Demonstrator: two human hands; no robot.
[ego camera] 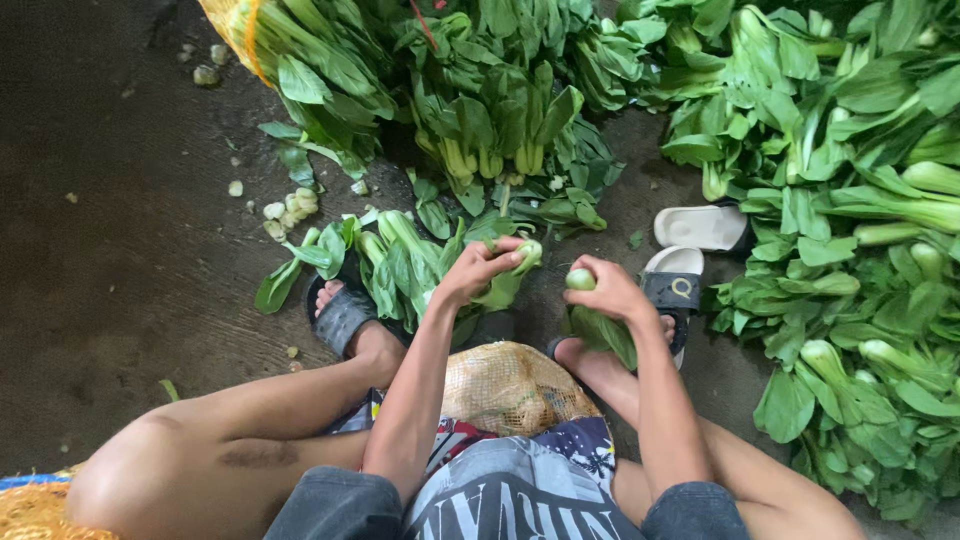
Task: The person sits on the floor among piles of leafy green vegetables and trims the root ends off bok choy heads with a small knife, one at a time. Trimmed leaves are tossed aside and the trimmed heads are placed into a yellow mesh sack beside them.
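**Both Hands Gripping Bok Choy Heads Above the Feet; Clearances on the Floor**

The left hand (478, 266) is closed around the pale stalk end of a bok choy head (508, 275), fingers curled over the top, leaves hanging down toward the floor. The right hand (612, 290) is closed around a second bok choy head (596, 325); its round cut base shows at the thumb side and its leaves droop below the palm. The two hands are near each other but apart, with a narrow gap between them.

Directly below the left hand lies a small loose bunch of greens (395, 262), spread across the left foot in a dark sandal (345, 318). The right foot in its sandal (672, 292) sits just beside the right hand. A white slipper (700, 227) lies just beyond it, touching the edge of the large pile of greens (860, 250) that fills the right side of the view from top to bottom. A second heap (480, 110) runs along the top edge, partly inside a yellow mesh sack (232, 30).

A woven mesh basket (505, 388) sits between the knees, just under the forearms.

Open room: the dark bare floor (110, 250) on the left side is the widest free zone, with only trimmed stalk scraps (285, 212) scattered near the upper part. On the right, the pile's edge closes in just beside the right foot.
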